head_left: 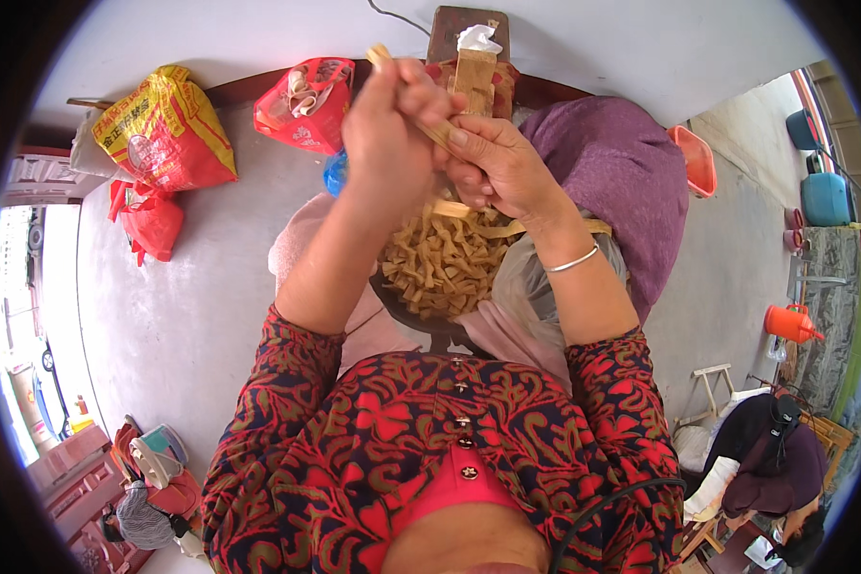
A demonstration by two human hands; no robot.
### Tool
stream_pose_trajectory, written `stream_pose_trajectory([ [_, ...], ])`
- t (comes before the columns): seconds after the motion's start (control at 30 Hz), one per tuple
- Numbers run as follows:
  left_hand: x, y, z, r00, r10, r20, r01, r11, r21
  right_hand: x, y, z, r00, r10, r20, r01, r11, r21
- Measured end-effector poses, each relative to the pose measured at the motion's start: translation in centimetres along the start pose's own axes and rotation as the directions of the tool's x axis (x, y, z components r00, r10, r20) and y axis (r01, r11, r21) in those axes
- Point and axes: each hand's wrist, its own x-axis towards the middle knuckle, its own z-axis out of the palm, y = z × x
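Raised in front of my chest, both hands hold one flat tan strip (437, 133) between them. My left hand (385, 120), somewhat blurred, is closed around its upper part, and the end sticks out above the fingers. Lower down, my right hand (496, 165) pinches the same strip between thumb and fingers; a silver bangle circles that wrist. Beneath them, a heap of short, bent tan pieces (442, 263) fills a dark, round container (392, 298) at my lap. A longer tan strip (517, 230) trails right over the heap, beside a clear plastic bag (526, 273).
A wooden block (475, 81) with white paper on top stands ahead. Purple cloth (607, 182) bulges at the right, near an orange basin (695, 163). Red bags (306, 105) and a yellow-red sack (167, 129) rest on the left floor. Draped clothes (765, 450) lie at the lower right.
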Motion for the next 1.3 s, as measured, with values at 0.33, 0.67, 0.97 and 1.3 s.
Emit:
stream_pose_trajectory([
  [0.33, 0.3, -1.8, -3.4, 0.784, 0.531, 0.322, -0.501, 0.234, 0.833, -0.5, -0.4, -1.8, 0.976, -0.150, -0.154, 0.143, 0.988, -0.060],
  [0.67, -0.5, -4.4, -4.3, 0.973, -0.195, -0.121, 0.227, 0.751, 0.620, 1.3, 3.5, -5.3, 0.791, -0.603, -0.102, 0.219, 0.434, -0.874],
  [0.97, 0.4, -4.0, -4.1, 0.789, 0.196, 0.582, -0.594, 0.004, 0.804, -0.7, 0.3, -5.9, 0.954, 0.263, -0.145, -0.243, 0.960, 0.141],
  [1.3, 0.0, -3.6, -4.4, 0.969, -0.187, -0.160, 0.235, 0.506, 0.830, -0.2, -0.1, -6.2, 0.971, -0.116, -0.209, 0.001, 0.876, -0.482],
])
